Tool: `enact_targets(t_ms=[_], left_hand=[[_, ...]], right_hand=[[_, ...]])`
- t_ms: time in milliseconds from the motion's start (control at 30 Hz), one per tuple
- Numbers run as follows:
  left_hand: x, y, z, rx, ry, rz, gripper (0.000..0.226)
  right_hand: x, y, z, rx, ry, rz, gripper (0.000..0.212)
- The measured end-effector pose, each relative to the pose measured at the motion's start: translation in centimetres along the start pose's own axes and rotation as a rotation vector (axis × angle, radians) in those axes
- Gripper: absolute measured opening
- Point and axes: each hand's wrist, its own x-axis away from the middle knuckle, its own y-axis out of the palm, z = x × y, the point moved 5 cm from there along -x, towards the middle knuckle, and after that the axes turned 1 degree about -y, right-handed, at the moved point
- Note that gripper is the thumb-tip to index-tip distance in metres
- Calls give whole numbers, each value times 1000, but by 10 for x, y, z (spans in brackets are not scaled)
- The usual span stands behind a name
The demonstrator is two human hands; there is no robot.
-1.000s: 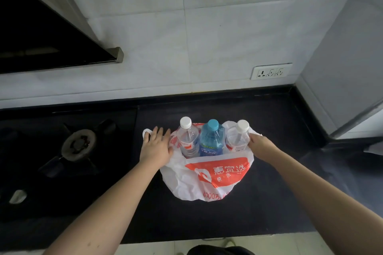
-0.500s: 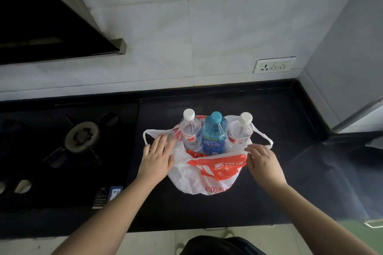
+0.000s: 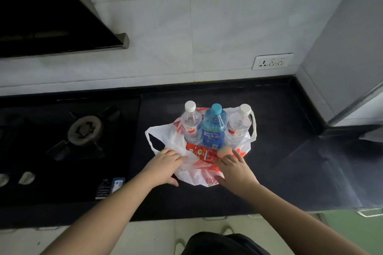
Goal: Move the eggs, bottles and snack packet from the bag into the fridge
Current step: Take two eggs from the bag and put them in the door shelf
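A white and orange plastic bag (image 3: 194,174) sits on the black counter (image 3: 279,161) with its front edge pushed down. Inside stand a clear bottle with a white cap (image 3: 190,124), a blue bottle (image 3: 213,128) and a second clear bottle (image 3: 239,124). A red snack packet (image 3: 204,153) and a pale egg (image 3: 224,152) lie in front of the bottles. My left hand (image 3: 165,166) presses the bag's front left edge down. My right hand (image 3: 236,170) rests on the front right edge, fingertips beside the egg.
A gas hob with a burner (image 3: 85,130) lies to the left, its knobs (image 3: 26,178) near the front. A range hood (image 3: 62,16) overhangs it. A wall socket (image 3: 272,61) sits at the back right. A grey appliance side (image 3: 348,47) rises at the right.
Both hands slid from the bag's sides to its front and pushed the plastic down. The red snack packet and an egg have come into sight.
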Motion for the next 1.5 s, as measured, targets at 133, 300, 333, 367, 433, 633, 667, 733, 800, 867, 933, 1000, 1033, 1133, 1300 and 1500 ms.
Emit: enact_targets(t_ms=[133,300,333,367,433,633,667,733,800,867,933,1000,1033,1133,1300,1500], left_hand=[[7,7,10,-101,-27,12,64],[11,18,19,-168,19,76,31],[9,18,21,-154,42,84,30],[6,20,23,-148,55,78,32],[2,22,27,-148,60,50,41],[8,20,25,-45,3,48,48],[9,20,23,-50,5,45,47],[10,19,20,-30,-6,35,54],[10,16,17,15,-33,26,63],[8,12,14,25,-64,19,64],[3,8,11,9,-112,22,60],[-1,4,5,28,-185,45,58],[-4,1,3,33,-220,60,59],[-14,-4,-3,31,-275,114,58],[-28,-2,-1,-23,-98,254,31],[-30,6,-2,-93,-54,289,42]], right_hand=[[11,6,2,32,-33,44,36],[21,3,-4,-8,-39,93,35],[23,4,-5,-10,-39,81,35],[24,5,-5,-7,-38,59,34],[26,12,-4,-9,-32,19,31],[30,17,0,-24,-35,22,32],[30,17,0,-31,-35,11,33],[30,18,3,-44,-23,-1,37],[30,19,4,-56,-2,-27,39],[28,18,4,-71,8,-39,39],[24,17,4,-72,16,-49,39],[21,16,5,-72,21,-57,38],[19,15,5,-76,22,-52,36],[13,9,6,-78,-7,45,26],[-3,-6,7,-119,-9,162,28],[-16,0,10,-114,47,-11,52]])
